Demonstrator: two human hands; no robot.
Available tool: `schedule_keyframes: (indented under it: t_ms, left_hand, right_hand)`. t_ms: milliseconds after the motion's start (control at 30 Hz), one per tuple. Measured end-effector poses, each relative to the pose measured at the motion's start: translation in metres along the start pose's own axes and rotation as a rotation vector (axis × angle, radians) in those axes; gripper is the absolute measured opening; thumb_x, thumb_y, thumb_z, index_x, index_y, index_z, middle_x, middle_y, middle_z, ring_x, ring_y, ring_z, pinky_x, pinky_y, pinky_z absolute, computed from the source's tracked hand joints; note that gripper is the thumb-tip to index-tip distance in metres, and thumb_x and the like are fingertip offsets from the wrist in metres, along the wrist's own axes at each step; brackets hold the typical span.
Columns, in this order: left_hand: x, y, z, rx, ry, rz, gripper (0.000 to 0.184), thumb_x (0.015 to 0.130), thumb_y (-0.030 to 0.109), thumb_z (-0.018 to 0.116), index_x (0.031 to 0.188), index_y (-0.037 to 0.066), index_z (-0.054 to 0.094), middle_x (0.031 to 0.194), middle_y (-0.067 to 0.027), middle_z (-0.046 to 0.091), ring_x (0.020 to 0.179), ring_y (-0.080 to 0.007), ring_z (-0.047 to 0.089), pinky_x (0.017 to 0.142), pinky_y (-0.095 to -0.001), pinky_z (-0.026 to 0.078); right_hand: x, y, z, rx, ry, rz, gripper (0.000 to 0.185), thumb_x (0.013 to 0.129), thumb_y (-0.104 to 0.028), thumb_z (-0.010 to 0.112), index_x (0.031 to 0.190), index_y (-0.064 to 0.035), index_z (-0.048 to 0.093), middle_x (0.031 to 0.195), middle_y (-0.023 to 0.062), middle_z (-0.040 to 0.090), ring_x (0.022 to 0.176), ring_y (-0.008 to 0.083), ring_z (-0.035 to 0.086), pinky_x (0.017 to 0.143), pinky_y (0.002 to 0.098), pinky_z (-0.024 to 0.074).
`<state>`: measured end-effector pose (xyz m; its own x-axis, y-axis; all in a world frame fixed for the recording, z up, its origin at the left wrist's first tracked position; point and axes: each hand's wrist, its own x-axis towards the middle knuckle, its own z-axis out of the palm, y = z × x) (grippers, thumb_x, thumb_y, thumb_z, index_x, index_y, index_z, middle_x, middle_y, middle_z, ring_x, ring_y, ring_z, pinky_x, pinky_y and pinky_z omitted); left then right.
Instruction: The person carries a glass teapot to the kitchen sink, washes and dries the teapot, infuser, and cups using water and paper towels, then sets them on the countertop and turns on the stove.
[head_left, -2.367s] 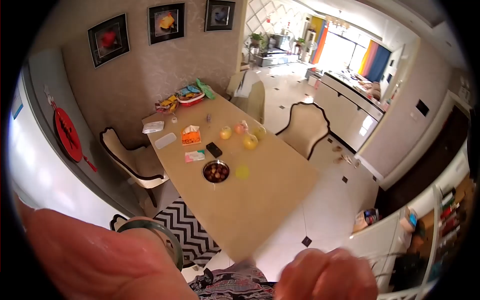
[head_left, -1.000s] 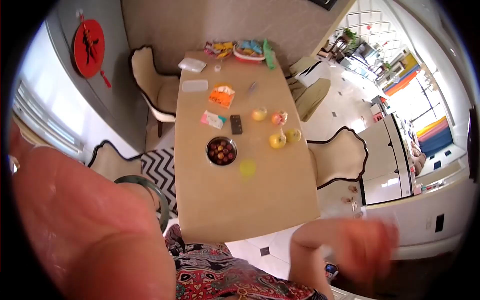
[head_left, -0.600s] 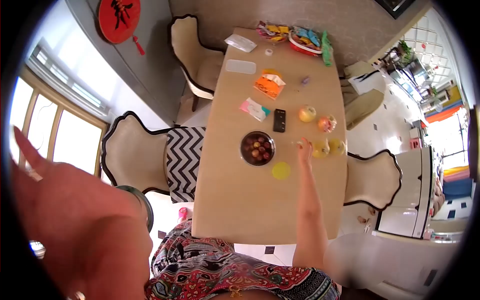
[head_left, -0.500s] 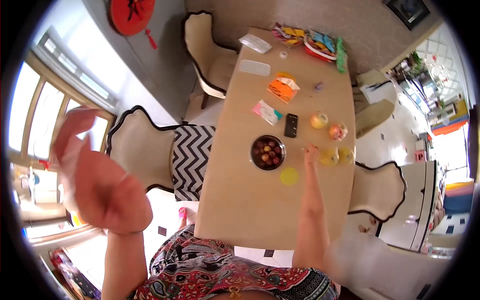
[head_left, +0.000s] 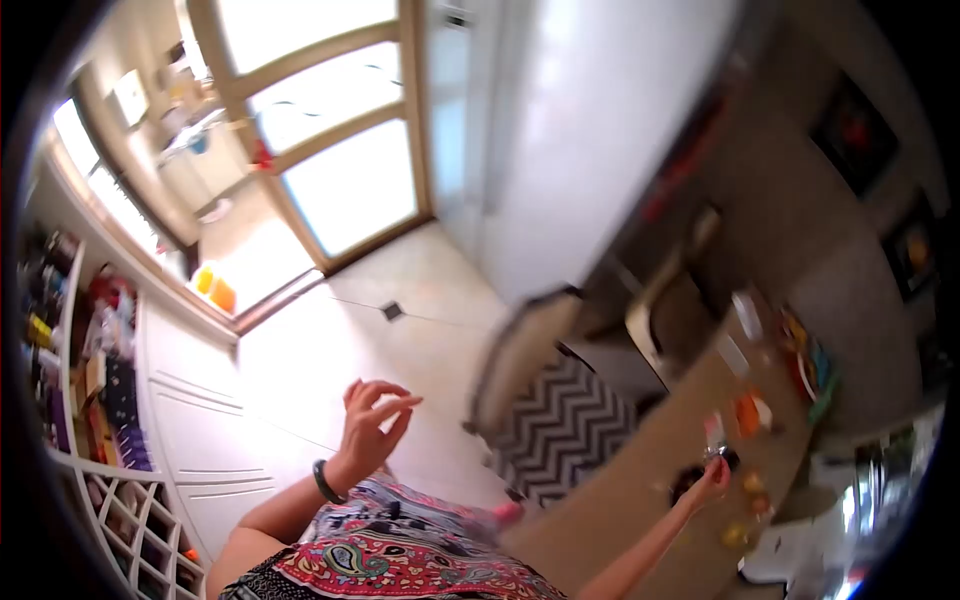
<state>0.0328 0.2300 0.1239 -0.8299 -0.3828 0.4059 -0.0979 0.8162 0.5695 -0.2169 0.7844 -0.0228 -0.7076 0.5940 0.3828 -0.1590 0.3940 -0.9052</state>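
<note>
My left hand (head_left: pixel 375 430) is raised over the floor, its fingers apart and nothing in them, a dark bangle (head_left: pixel 326 482) on the wrist. Over the table (head_left: pixel 610 500), my right hand (head_left: pixel 712 482) has its fingers closed together. A small shiny spot shows at their tips, too blurred to make out. The black phone (head_left: pixel 731 459) is right beside those fingertips; I cannot tell whether they touch. A dark bowl of round fruit (head_left: pixel 687 484) is just left of this hand, and yellowish fruit (head_left: pixel 753 482) lies to its right.
A chair with a zigzag cushion (head_left: pixel 560 430) stands against the table's left side. An orange packet (head_left: pixel 747 413) and a tissue pack (head_left: pixel 714 430) lie farther back. White shelving (head_left: pixel 110 400) lines the left, and a glazed door (head_left: pixel 345 170) is ahead.
The view has swung left, bringing door and shelving in and shifting the table to the lower right. My left hand has come down from near the camera. My right hand is now closer to the phone.
</note>
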Motion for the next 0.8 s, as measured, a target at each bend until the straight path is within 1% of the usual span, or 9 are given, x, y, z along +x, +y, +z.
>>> schedule_keyframes:
  t_ms: [100, 167, 200, 233, 267, 367, 467, 600, 800]
  left_hand:
    - [-0.013, -0.108, -0.086, -0.002, 0.158, -0.11, 0.022, 0.077, 0.003, 0.068, 0.093, 0.017, 0.071, 0.091, -0.0017, 0.064, 0.094, -0.0213, 0.059, 0.095, -0.0458, 0.036]
    - [-0.01, -0.176, -0.138, -0.038, 0.299, -0.18, 0.02, 0.077, 0.0, 0.067, 0.092, 0.012, 0.071, 0.091, -0.0048, 0.064, 0.09, -0.0236, 0.059, 0.086, -0.0392, 0.041]
    - [-0.005, -0.199, -0.164, -0.039, 0.347, -0.216, 0.02, 0.077, -0.001, 0.067, 0.092, 0.011, 0.071, 0.09, -0.0058, 0.064, 0.088, -0.0242, 0.059, 0.083, -0.0379, 0.042]
    - [0.004, -0.221, -0.191, -0.035, 0.4, -0.245, 0.019, 0.077, -0.003, 0.066, 0.092, 0.009, 0.071, 0.09, -0.0068, 0.064, 0.087, -0.0248, 0.059, 0.08, -0.0365, 0.043]
    - [0.014, -0.237, -0.211, -0.043, 0.444, -0.249, 0.02, 0.078, -0.005, 0.064, 0.092, 0.007, 0.071, 0.09, -0.0082, 0.064, 0.086, -0.0244, 0.06, 0.077, -0.034, 0.045]
    - [0.038, -0.302, -0.274, -0.102, 0.557, -0.285, 0.02, 0.079, -0.006, 0.064, 0.094, 0.006, 0.071, 0.091, -0.0086, 0.065, 0.088, -0.0232, 0.061, 0.077, -0.0325, 0.048]
    - [0.067, -0.374, -0.318, -0.117, 0.609, -0.324, 0.02, 0.08, -0.005, 0.063, 0.095, 0.005, 0.071, 0.092, -0.0091, 0.066, 0.09, -0.0229, 0.061, 0.078, -0.0318, 0.049]
    - [0.118, -0.469, -0.362, -0.143, 0.654, -0.362, 0.021, 0.081, -0.005, 0.062, 0.097, 0.004, 0.071, 0.093, -0.0107, 0.066, 0.089, -0.0235, 0.062, 0.078, -0.0313, 0.049]
    - [0.161, -0.603, -0.448, -0.133, 0.778, -0.578, 0.021, 0.085, -0.004, 0.057, 0.101, 0.003, 0.069, 0.094, -0.0103, 0.065, 0.09, -0.0205, 0.062, 0.08, -0.0285, 0.047]
  right_hand:
    - [-0.152, -0.135, 0.165, 0.65, -0.346, 0.223, 0.024, 0.086, -0.013, 0.065, 0.106, 0.0001, 0.06, 0.1, 0.0086, 0.063, 0.09, 0.0186, 0.06, 0.078, 0.0302, 0.0491]
    - [-0.255, -0.212, 0.276, 0.808, -0.67, 0.513, 0.019, 0.084, -0.008, 0.063, 0.102, -0.0051, 0.059, 0.097, 0.0047, 0.061, 0.088, 0.0153, 0.057, 0.075, 0.0283, 0.0476]
    - [-0.314, -0.247, 0.33, 0.885, -0.787, 0.445, 0.021, 0.085, -0.009, 0.065, 0.105, -0.0064, 0.059, 0.098, 0.0039, 0.061, 0.088, 0.0143, 0.058, 0.074, 0.0258, 0.0479]
    - [-0.364, -0.289, 0.379, 1.093, -1.096, 0.618, 0.022, 0.086, -0.01, 0.066, 0.106, -0.0062, 0.059, 0.098, 0.0026, 0.062, 0.088, 0.013, 0.059, 0.073, 0.0241, 0.0487]
    - [-0.413, -0.34, 0.413, 1.18, -1.187, 0.786, 0.021, 0.087, -0.011, 0.066, 0.106, -0.0058, 0.059, 0.099, 0.0034, 0.063, 0.09, 0.0121, 0.06, 0.075, 0.0242, 0.0502]
    - [-0.533, -0.461, 0.49, 1.176, -1.455, 0.996, 0.019, 0.089, -0.007, 0.062, 0.107, -0.0044, 0.06, 0.1, 0.0061, 0.065, 0.09, 0.0147, 0.064, 0.078, 0.0282, 0.0546]
    - [-0.625, -0.518, 0.565, 1.193, -1.714, 1.123, 0.018, 0.09, -0.007, 0.061, 0.107, -0.0074, 0.062, 0.103, 0.0082, 0.067, 0.09, 0.0167, 0.065, 0.077, 0.0312, 0.0555]
    - [-0.722, -0.579, 0.669, 1.201, -1.903, 1.256, 0.015, 0.09, -0.004, 0.059, 0.105, -0.0028, 0.061, 0.102, 0.0101, 0.066, 0.095, 0.0181, 0.064, 0.087, 0.0321, 0.052]
    - [-0.874, -0.695, 0.822, 1.03, -1.985, 1.295, 0.013, 0.09, -0.006, 0.06, 0.103, -0.0055, 0.059, 0.096, 0.0066, 0.065, 0.09, 0.0158, 0.063, 0.082, 0.0287, 0.0514]
